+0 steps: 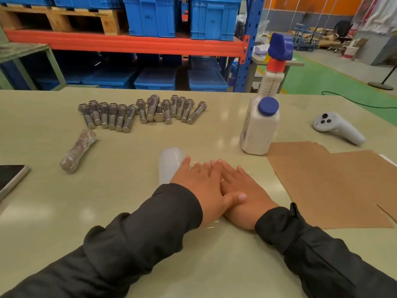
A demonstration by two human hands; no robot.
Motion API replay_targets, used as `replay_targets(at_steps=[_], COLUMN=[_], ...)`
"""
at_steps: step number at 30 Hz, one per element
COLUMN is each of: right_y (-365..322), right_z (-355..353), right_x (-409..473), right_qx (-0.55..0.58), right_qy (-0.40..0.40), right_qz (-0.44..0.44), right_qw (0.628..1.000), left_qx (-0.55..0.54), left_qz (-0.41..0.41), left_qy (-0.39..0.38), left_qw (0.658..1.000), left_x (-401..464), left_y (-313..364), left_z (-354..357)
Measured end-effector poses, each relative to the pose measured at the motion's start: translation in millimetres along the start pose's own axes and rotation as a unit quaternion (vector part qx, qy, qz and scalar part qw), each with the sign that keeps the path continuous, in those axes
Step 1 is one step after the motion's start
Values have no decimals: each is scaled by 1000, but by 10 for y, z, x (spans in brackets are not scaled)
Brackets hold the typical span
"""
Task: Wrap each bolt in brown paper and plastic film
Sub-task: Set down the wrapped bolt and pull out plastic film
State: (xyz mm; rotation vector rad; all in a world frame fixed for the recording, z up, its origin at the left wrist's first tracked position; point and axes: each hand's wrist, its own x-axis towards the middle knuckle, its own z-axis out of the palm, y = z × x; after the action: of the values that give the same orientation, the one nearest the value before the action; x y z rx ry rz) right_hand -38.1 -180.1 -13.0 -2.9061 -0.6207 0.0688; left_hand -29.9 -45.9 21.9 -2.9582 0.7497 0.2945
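Observation:
Several bare steel bolts [139, 111] lie in a row at the far side of the table. One wrapped bolt [77, 150], in brown paper under plastic film, lies to the left. A roll of plastic film [169, 162] lies in the middle. My left hand [202, 186] lies flat with straight fingers, partly over my right hand [245, 190], which also lies flat. Both press on a clear sheet of film [212, 223] spread on the table. Sheets of brown paper [335, 186] lie to the right.
A white spray bottle [261, 125] with a blue cap stands behind the paper. A grey handheld controller [339, 127] lies at the far right. A phone [10, 179] sits at the left edge. Shelving with blue crates [182, 17] stands behind the table.

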Motion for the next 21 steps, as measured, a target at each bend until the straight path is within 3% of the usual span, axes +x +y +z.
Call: replay_targets(at_steps=[10,21], right_y=[-55,-51], right_z=[41,40], right_x=[90,101], right_qx=[-4,-10], right_qy=[-37,-46], right_qz=[37,51], right_qw=[999,998], left_qx=[49,-35], left_qz=[6,6], left_qy=[4,7], left_qw=[999,999], left_x=[-227,-482], left_y=[-332,-741], left_z=[28,33])
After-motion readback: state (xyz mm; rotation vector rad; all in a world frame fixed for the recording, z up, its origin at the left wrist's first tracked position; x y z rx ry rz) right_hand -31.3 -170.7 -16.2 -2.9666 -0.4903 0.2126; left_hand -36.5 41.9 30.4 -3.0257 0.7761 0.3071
